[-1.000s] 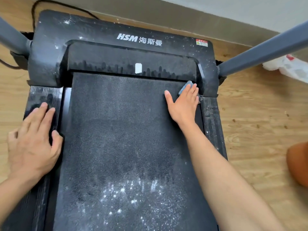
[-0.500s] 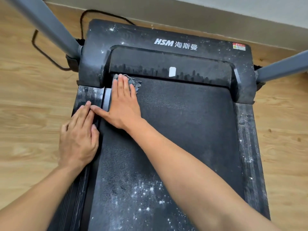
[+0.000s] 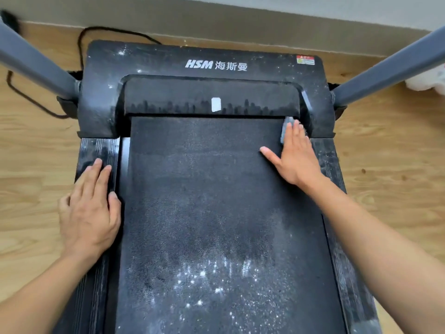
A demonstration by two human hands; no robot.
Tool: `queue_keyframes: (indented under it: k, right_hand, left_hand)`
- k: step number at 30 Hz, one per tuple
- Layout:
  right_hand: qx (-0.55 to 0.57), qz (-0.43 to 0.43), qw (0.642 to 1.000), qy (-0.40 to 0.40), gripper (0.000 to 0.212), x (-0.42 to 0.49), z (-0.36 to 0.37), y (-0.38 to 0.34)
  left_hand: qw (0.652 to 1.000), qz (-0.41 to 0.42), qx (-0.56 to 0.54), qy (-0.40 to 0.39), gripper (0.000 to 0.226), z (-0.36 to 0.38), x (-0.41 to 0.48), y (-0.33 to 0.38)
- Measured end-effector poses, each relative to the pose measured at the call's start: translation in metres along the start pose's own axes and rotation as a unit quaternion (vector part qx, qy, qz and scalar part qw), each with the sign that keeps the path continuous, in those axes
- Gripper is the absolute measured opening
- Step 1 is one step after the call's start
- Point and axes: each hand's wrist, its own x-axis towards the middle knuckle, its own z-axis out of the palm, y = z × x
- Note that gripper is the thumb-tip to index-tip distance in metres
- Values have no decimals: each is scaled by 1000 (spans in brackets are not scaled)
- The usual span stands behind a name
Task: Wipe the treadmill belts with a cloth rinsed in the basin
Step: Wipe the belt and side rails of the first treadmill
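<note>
The black treadmill belt (image 3: 204,201) runs up the middle of the head view, with white speckles of dust across its near part. My right hand (image 3: 295,156) lies flat with straight fingers at the belt's far right corner, pressing a grey cloth (image 3: 286,127) against it; only the cloth's far edge shows past my fingertips. My left hand (image 3: 90,210) rests flat on the left side rail (image 3: 106,150), fingers pointing away from me and holding nothing.
The motor cover (image 3: 204,66) with white lettering closes off the belt's far end. Grey uprights rise at the left (image 3: 36,61) and the right (image 3: 390,66). A black cable (image 3: 81,44) loops on the wooden floor (image 3: 36,145) at far left. Something white (image 3: 431,79) lies at right.
My right hand has swept the cloth across the belt's far end from the left corner to the right corner. My left hand has stayed on the left rail.
</note>
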Motion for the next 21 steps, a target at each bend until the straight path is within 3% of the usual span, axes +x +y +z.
queue_keyframes:
  k: [4, 9, 15, 21]
  right_hand:
    - [28, 45, 998, 24, 110, 9, 1, -12]
    - [124, 87, 988, 35, 125, 6, 10, -71]
    - [130, -50, 990, 9, 133, -6, 20, -213]
    - [80, -205, 976, -5, 128, -20, 28, -300]
  left_hand:
    - [999, 9, 29, -13, 64, 1, -1, -3]
    - [999, 16, 41, -20, 65, 0, -1, -5]
    - [999, 22, 39, -18, 68, 1, 0, -9]
    - [1000, 0, -20, 18, 59, 4, -3, -12]
